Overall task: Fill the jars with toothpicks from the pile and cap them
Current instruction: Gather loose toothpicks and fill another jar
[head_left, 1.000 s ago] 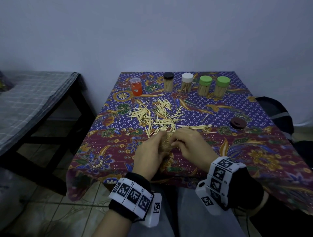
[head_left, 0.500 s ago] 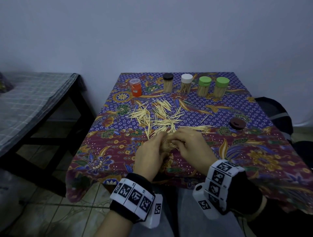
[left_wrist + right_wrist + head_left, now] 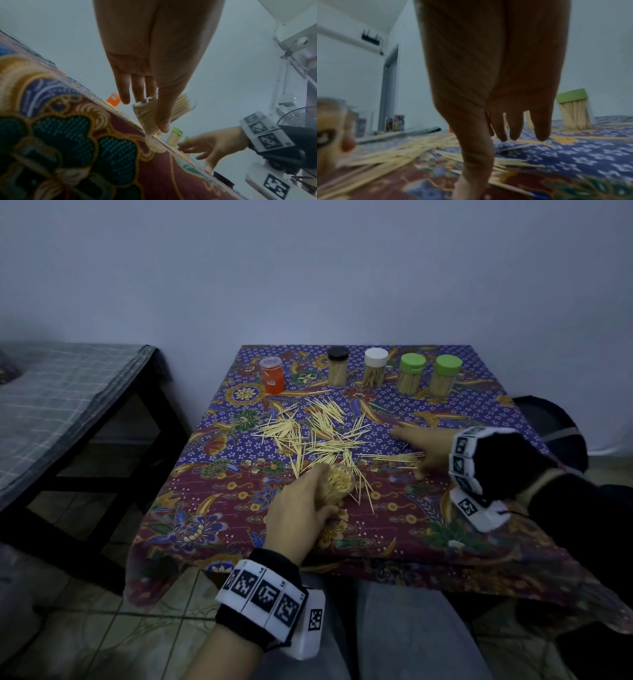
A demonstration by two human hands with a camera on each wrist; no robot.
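Two hands over a batik tablecloth [image 3: 479, 412] by a pale wall: left hand [image 3: 301, 508] grips the jar [image 3: 337, 482], right hand [image 3: 424, 450] seemingly spread.

The right hand [image 3: 423, 448] has left the toothpick-filled jar [image 3: 337, 482], where a second ago both hands met, and now reaches out to the right over the worktop with fingers spread, above the loose toothpicks [image 3: 394, 457]. The left hand [image 3: 298, 510] alone grips the jar, its packed open mouth now exposed and tilted.

Head view high over table [image 3: 479, 546], wrist views low, close, perhaps tilted, sharing toothpick pile [image 3: 318, 436].
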